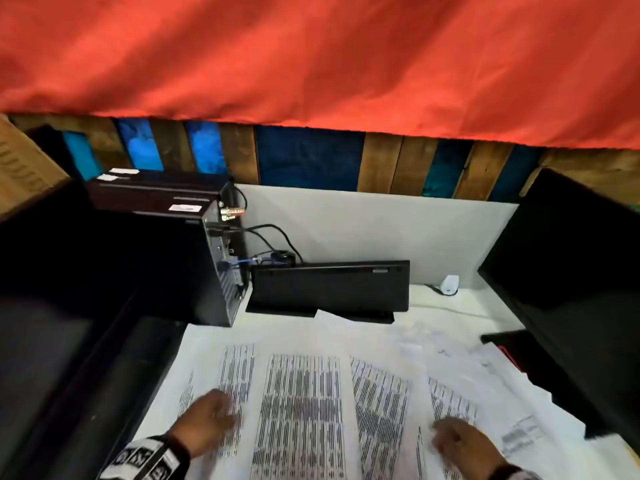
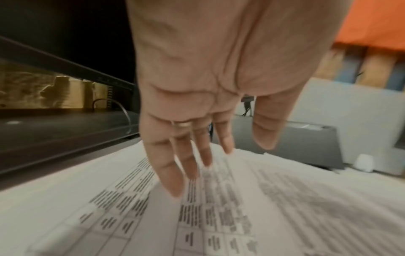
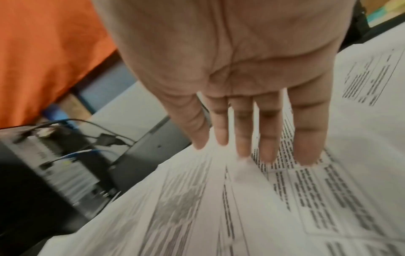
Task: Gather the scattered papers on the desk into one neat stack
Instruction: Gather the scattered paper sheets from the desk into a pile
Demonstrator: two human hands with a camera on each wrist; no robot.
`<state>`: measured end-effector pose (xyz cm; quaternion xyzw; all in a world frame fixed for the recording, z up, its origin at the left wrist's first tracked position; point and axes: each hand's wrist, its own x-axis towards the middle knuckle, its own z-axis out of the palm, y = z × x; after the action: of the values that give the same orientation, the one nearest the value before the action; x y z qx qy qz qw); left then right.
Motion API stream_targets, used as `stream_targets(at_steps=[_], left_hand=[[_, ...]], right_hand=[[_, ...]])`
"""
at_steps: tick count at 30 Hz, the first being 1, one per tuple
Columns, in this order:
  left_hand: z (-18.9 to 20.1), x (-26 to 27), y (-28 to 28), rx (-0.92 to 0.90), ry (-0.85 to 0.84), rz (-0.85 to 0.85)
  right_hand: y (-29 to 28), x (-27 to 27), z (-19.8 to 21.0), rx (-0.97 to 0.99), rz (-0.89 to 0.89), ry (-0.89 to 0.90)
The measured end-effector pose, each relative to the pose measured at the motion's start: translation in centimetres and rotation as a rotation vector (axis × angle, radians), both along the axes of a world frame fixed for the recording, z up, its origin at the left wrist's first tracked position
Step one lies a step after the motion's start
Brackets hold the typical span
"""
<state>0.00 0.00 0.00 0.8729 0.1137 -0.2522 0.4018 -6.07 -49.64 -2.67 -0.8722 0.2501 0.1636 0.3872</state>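
Several white printed papers [image 1: 301,410] lie spread and overlapping across the white desk [image 1: 446,303], some askew at the right. My left hand [image 1: 211,417] hovers palm down over the left sheets [image 2: 153,207], fingers straight and slightly spread, holding nothing. My right hand [image 1: 457,441] is over the right sheets [image 3: 328,190], fingers extended, their tips [image 3: 306,155] close to or touching the paper. Both hands [image 2: 197,155] [image 3: 252,147] are blurred by motion.
A black computer case [image 1: 218,268] with cables stands at the back left. A black keyboard [image 1: 329,285] leans against the white partition behind the papers. A small white device [image 1: 449,285] sits at the back right. Dark monitors flank both sides. Red cloth hangs above.
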Motion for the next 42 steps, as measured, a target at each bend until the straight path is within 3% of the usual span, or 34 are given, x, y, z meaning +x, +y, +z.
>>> stream_targets(at_steps=[4, 6, 9, 13, 17, 19, 22, 24, 27, 30, 33, 36, 38, 40, 42], left_hand=[[-0.6, 1.2, 0.1, 0.396, 0.039, 0.256], [-0.2, 0.4, -0.8, 0.475, 0.089, 0.310], [-0.5, 0.1, -1.8, 0.388, 0.068, 0.325], [-3.1, 0.4, -3.3, 0.238, 0.041, 0.062], [-1.7, -0.5, -6.2, 0.005, 0.071, -0.127], [-0.4, -0.9, -6.7, 0.103, 0.023, -0.036], [0.1, -1.4, -5.8, 0.345, 0.026, 0.231], [0.4, -1.9, -6.4, 0.300, 0.049, 0.273], [-0.5, -2.0, -8.0, 0.043, 0.067, 0.288], [-0.9, -1.9, -8.9, -0.042, 0.163, 0.314], [0.0, -2.0, -8.8, 0.012, 0.185, 0.273], [0.0, -2.6, -8.1, 0.013, 0.174, 0.272], [-0.4, -2.5, -7.9, -0.072, 0.146, 0.300], [-1.4, -2.0, -7.9, -0.127, 0.116, 0.324], [-1.8, -1.8, -8.2, -0.175, 0.126, 0.286]], right_hand=[[3.0, 3.2, 1.9, -0.153, -0.141, 0.140], [4.6, 3.0, 2.6, -0.278, -0.173, 0.255], [7.3, 3.2, 2.7, -0.234, -0.101, 0.230], [10.2, 3.8, 0.5, 0.036, -0.016, 0.168], [14.1, 3.4, 0.7, 0.204, 0.081, 0.179], [14.7, 3.0, 0.4, 0.227, 0.044, 0.150], [14.1, 2.7, 0.2, 0.152, -0.062, 0.146], [13.9, 2.6, 0.2, 0.102, -0.021, 0.133], [15.1, 2.3, 0.5, 0.156, 0.156, 0.134], [15.8, 2.1, 1.0, 0.182, 0.264, 0.163], [13.3, 2.0, 2.2, 0.121, 0.005, 0.079], [8.9, 0.9, 3.7, -0.274, -0.364, 0.113], [6.1, -0.3, 4.4, -0.386, -0.557, 0.200], [4.1, -1.4, 4.5, -0.373, -0.600, 0.285], [3.1, -1.7, 3.7, -0.243, -0.615, 0.262]])
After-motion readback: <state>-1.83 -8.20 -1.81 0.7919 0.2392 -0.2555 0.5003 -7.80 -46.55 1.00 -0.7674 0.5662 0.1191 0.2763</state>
